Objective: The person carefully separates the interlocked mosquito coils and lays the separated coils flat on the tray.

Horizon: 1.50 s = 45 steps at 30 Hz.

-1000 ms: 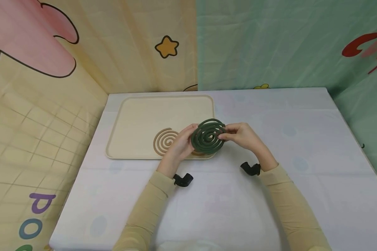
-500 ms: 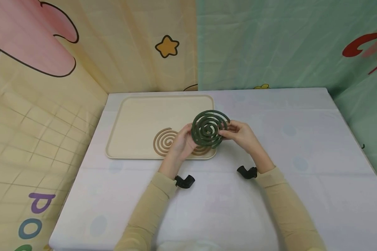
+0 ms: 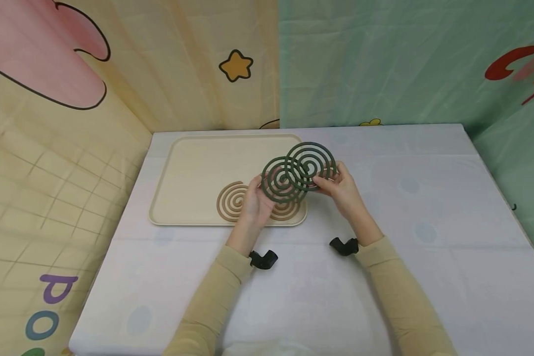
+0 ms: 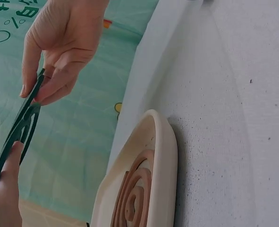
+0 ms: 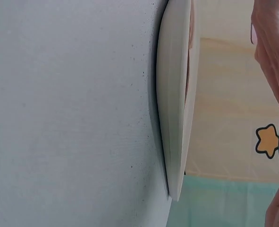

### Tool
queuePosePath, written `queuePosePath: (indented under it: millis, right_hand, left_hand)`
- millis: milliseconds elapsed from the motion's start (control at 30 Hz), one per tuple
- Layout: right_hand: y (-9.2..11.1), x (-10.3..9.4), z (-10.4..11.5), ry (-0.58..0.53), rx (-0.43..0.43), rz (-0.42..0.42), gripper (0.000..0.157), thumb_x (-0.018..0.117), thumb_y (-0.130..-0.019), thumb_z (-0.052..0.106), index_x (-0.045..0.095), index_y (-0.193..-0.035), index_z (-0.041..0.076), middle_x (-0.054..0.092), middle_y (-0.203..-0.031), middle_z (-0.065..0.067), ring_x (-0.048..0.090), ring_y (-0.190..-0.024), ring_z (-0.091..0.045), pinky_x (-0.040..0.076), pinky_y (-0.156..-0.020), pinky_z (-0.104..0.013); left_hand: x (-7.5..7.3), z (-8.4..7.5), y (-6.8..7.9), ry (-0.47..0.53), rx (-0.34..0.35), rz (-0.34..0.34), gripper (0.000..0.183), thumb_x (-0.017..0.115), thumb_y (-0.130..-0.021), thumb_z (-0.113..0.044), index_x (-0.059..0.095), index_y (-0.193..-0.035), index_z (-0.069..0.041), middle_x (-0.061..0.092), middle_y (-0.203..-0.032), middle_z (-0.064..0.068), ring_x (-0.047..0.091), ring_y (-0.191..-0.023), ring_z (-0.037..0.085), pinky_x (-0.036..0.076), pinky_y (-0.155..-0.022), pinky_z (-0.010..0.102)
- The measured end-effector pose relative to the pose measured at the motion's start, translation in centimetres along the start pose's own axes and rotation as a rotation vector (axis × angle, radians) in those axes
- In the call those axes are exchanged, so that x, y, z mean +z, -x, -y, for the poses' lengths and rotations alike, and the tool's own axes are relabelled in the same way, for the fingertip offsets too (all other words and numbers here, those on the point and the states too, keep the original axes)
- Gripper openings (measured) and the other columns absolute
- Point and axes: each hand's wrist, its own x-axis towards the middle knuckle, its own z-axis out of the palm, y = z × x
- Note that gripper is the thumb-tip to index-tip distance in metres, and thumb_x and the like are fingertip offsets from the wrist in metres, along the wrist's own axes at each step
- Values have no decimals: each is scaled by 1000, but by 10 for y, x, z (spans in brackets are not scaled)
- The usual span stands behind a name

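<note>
Two green mosquito coils overlap in the air above the tray's right end in the head view. The left coil [image 3: 285,180] is held at its lower left edge by my left hand [image 3: 254,207]. My right hand [image 3: 343,192] pinches the other coil [image 3: 309,167] at its right edge, thumb in front. Seen edge-on in the left wrist view, the coils [image 4: 20,120] touch or nearly touch between both hands. Below them a brown coil [image 3: 286,211] lies on the tray, partly covered from sight. Another brown coil [image 3: 229,201] lies left of my left hand.
The cream tray [image 3: 196,163] with a low raised rim stands on the left half of the white-clothed table [image 3: 409,207]. Printed curtains [image 3: 369,64] hang behind the table and along its sides. A black wrist device [image 3: 263,259] sits at each cuff.
The green coils were almost stacked; now they are fanned apart, the right one shifted up and right, the left one slightly left. Both hands have risen a little.
</note>
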Motion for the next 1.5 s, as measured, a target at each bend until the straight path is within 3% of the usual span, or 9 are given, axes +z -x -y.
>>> queuePosePath:
  millis: [133,267,433,500,667,867,1167,1300,1500]
  right_hand:
    - [-4,2,1,-54,17,-12,41,61,-95,1,41,-126,19,60,-100,2,64,-88,-6,59,-79,-24]
    - [-9,4,3,-78,36,-6,37,60,-95,1,43,-122,18,57,-99,2,60,-88,-7,58,-78,-24]
    - [-16,5,4,-79,71,21,31,58,-97,4,46,-123,16,62,-99,4,64,-88,-7,59,-78,-26]
    - [-19,5,3,-82,88,24,28,57,-98,5,47,-123,14,63,-99,5,66,-88,-7,59,-77,-25]
    - [-30,4,4,-107,119,12,17,54,-100,7,50,-116,13,66,-97,6,68,-84,-6,58,-72,-23]
    - [-43,4,5,-115,144,1,8,52,-102,10,51,-110,10,67,-92,4,70,-79,-7,58,-69,-21]
    - [-66,7,3,-116,228,-50,11,54,-101,12,52,-111,11,70,-86,7,69,-73,-5,56,-65,-17]
    - [-76,10,0,-90,243,-55,10,54,-101,11,52,-110,8,70,-82,7,69,-71,-4,56,-64,-15]
    - [-87,16,-4,-28,279,-28,27,53,-102,11,49,-125,-1,69,-82,8,68,-72,-2,56,-68,-16]
  left_hand:
    - [-5,-3,-1,-66,27,-37,25,28,-106,-25,51,-104,-17,67,-102,-5,66,-96,7,52,-90,23]
    - [-12,-9,-2,-179,75,-74,22,26,-107,-23,48,-106,-15,61,-102,-4,64,-91,5,53,-85,20]
    - [-21,-22,-3,-443,114,-164,21,27,-107,-18,43,-114,-7,52,-105,1,60,-85,4,53,-74,13]
    - [-24,-26,-4,-548,129,-192,20,27,-107,-17,42,-112,-5,51,-102,3,57,-76,2,51,-67,13]
    - [-33,-38,-9,-642,150,-230,23,25,-108,-18,39,-118,-1,50,-102,5,52,-69,3,46,-59,15]
    - [-44,-54,-19,-543,106,-236,38,26,-109,-24,33,-142,-4,51,-128,8,61,-100,8,54,-80,16]
    - [-60,-81,-40,-471,93,-278,41,27,-109,-23,36,-145,-6,48,-139,9,60,-107,10,53,-88,16]
    - [-65,-94,-54,-391,56,-288,44,26,-109,-21,34,-149,-5,43,-149,11,54,-125,16,48,-99,18]
    - [-69,-109,-76,-290,-2,-315,45,25,-109,-18,29,-152,-4,37,-155,10,43,-139,20,41,-110,23]
